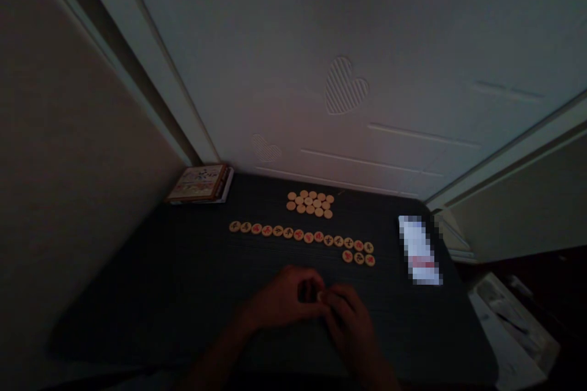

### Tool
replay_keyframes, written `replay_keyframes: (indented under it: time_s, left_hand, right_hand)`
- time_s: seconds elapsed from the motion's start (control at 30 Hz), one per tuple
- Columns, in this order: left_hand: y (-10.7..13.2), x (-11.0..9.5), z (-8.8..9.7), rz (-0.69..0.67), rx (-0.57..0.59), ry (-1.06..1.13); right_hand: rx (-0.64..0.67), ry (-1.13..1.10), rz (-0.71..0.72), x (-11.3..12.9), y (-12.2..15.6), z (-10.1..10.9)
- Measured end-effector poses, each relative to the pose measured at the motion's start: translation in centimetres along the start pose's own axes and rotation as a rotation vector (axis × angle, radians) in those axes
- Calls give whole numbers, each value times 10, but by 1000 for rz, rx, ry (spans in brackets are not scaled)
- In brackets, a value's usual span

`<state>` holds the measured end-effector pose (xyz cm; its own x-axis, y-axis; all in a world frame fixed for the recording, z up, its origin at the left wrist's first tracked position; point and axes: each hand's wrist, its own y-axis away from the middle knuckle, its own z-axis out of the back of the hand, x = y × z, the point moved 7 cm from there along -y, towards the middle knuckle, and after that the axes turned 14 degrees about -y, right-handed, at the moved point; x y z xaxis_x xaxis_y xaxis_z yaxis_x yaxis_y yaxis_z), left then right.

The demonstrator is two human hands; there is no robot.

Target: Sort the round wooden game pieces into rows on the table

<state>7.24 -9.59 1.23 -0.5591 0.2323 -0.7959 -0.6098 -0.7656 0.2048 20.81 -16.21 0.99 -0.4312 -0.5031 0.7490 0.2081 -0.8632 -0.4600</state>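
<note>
Both hands are meeting low over the dark counter (160, 293).
The left hand (284, 302) is curling its fingers and touching the right hand (351, 317) at a pale disc (320, 297) sitting between their fingertips; which one is clamping it, I cannot tell. Behind them a box (199, 183) is lying far left, then a row of marked discs (302, 235) with a cluster of plain discs (310, 203) behind it, then a blurred white packet (419, 250).

A small, round, pale wooden game piece (320, 296) is pinched where the fingertips of the left hand (287, 299) and right hand (351, 317) meet, with only a sliver of its rim showing. It is held just over the dark table (183, 281), toward the middle of the near edge, and the dim light hides its face.
</note>
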Motion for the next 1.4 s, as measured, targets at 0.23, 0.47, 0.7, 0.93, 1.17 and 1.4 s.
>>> replay_keyframes:
  time_s: [0.23,0.47,0.7,0.93,1.17,1.4]
  left_hand:
    - [-5,2,-3,-12,-16,-82]
    - [-8,-1,-3,-39,-46,-119]
    - [-8,-4,-2,-79,-64,-129]
    - [-8,-2,-6,-65,-48,-26]
    - [-10,8,-11,-15,-63,39]
    - [-10,5,-10,-11,-79,11]
  right_hand:
    - [-64,-16,-85,-3,-3,4]
    - [-79,-32,-89,-4,-8,5]
    - [-73,-42,-58,-5,-11,4]
    - [-68,0,-88,-5,-12,4]
    - [-91,18,-81,-4,-11,4]
    - [-73,20,-93,-5,-9,4]
